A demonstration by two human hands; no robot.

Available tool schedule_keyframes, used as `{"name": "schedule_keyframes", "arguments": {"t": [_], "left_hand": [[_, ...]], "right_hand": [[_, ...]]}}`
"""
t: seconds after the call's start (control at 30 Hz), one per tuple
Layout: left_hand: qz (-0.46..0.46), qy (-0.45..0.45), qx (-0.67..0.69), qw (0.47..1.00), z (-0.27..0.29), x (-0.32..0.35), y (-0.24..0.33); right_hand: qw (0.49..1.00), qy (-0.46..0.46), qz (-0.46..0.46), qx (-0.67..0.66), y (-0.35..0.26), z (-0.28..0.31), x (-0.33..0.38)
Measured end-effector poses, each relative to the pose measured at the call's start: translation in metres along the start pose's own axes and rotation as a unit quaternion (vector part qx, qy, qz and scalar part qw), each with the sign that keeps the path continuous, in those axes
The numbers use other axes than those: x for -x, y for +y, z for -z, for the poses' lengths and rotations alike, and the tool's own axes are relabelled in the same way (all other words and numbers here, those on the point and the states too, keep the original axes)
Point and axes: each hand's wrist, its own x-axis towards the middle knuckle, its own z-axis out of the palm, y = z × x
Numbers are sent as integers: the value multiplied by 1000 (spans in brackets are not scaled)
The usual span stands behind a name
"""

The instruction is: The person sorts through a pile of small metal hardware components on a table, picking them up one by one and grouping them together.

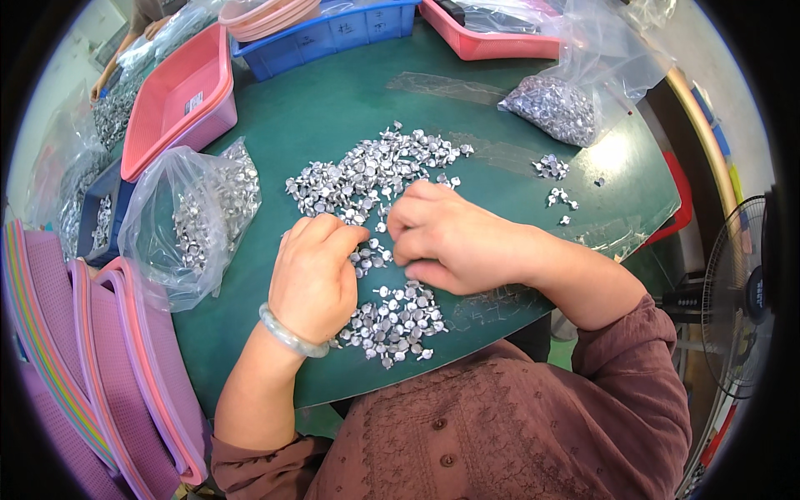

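Small silvery metal pieces with round heads and short stems lie loose on a green tabletop (275, 108). The larger heap of metal pieces (358, 177) spreads just beyond my hands, and a smaller heap of metal pieces (398, 327) lies on the near side. My left hand (317, 265), a pale bangle on its wrist, curls its fingers down at the pieces between the heaps. Opposite it, my right hand (454, 237) is closed, fingers bent in toward the same pieces. The fingertips of both hands are largely hidden, so what they pinch does not show.
Clear bags of metal pieces stand at left (196, 221) and far right (554, 108). Small clusters of pieces (552, 167) lie at right. Pink trays (179, 96) and a blue bin (333, 40) line the back. Purple baskets (125, 358) stack at left; a fan (733, 296) stands right.
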Motion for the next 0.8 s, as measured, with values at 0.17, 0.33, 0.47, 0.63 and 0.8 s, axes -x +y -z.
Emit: {"name": "schedule_keyframes", "arguments": {"t": [0.17, 0.33, 0.47, 0.63, 0.8], "left_hand": [[3, -3, -1, 1000, 0, 0, 0], [7, -7, -5, 1000, 0, 0, 0], [3, -1, -5, 1000, 0, 0, 0], [-1, 5, -7, 1000, 0, 0, 1], [-7, 5, -7, 1000, 0, -1, 1]], "right_hand": [[996, 36, -34, 78, 0, -15, -9], [992, 45, -18, 120, 3, -23, -10], [994, 7, 2, 111, 3, -14, -5], [997, -8, 15, 75, 2, -9, 4], [997, 16, -17, 76, 0, -12, 4]]}}
